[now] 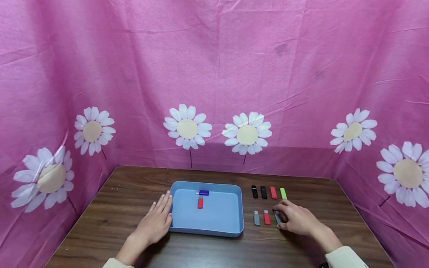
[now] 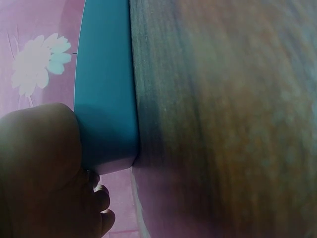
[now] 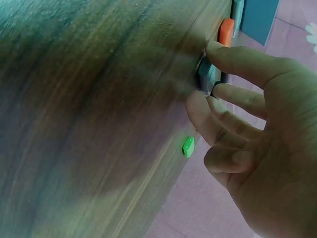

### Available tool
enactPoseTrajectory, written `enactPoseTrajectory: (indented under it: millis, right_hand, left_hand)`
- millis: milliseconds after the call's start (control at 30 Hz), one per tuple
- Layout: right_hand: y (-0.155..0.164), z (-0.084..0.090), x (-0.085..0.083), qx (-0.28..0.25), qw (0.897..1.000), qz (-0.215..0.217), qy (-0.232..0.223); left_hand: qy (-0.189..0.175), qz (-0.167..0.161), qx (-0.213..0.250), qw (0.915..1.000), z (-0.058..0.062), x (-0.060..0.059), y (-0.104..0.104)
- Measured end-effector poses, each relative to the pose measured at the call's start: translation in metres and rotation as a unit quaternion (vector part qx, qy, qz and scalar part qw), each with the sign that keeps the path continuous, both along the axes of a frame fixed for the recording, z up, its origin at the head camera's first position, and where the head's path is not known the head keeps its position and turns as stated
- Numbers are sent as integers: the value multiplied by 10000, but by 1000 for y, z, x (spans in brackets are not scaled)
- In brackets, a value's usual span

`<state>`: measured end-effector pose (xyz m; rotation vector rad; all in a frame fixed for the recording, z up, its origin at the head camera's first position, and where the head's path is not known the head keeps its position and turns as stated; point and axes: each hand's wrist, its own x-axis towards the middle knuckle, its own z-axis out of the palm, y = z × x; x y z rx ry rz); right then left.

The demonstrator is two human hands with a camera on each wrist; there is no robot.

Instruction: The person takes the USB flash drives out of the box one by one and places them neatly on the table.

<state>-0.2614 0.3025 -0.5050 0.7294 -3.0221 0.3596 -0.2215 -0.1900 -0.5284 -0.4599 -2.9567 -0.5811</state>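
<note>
My left hand [image 1: 156, 220] rests against the left wall of a shallow blue tray [image 1: 207, 232], fingers straight along its rim. The left wrist view shows that hand beside the tray's side [image 2: 106, 84]. Inside the tray lie a purple USB stick [image 1: 204, 193] and a red USB stick [image 1: 200, 203]. To the right of the tray, my right hand [image 1: 300, 220] pinches a grey USB stick [image 1: 277, 217] on the table between thumb and fingers. In the right wrist view the grey stick [image 3: 205, 74] shows between the thumb and fingertips, partly hidden.
A back row holds two black USB sticks [image 1: 254, 192], a red one [image 1: 273, 192] and a green one [image 1: 283, 193]. Left of my right hand lie another grey stick [image 1: 256, 218] and another red stick [image 1: 266, 217]. Pink flowered cloth [image 1: 219, 67] surrounds the wooden table [image 1: 204, 259].
</note>
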Motion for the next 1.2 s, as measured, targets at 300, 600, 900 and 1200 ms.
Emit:
enactPoseTrajectory:
  millis: [300, 600, 900, 1200]
  right_hand:
    - [1, 0, 2, 22, 10000, -40, 12]
    - [2, 0, 4, -43, 9999, -147, -29]
    - [1, 5, 2, -166, 9996, -225, -80]
    - [-13, 16, -4, -177, 9995, -126, 239]
  left_hand:
    - [-308, 49, -66, 9995, 7, 1, 0]
    - [-292, 44, -49, 9996, 6, 1, -1]
    - [-345, 46, -71, 9994, 9, 1, -1]
    - [-351, 47, -3, 9994, 11, 0, -2]
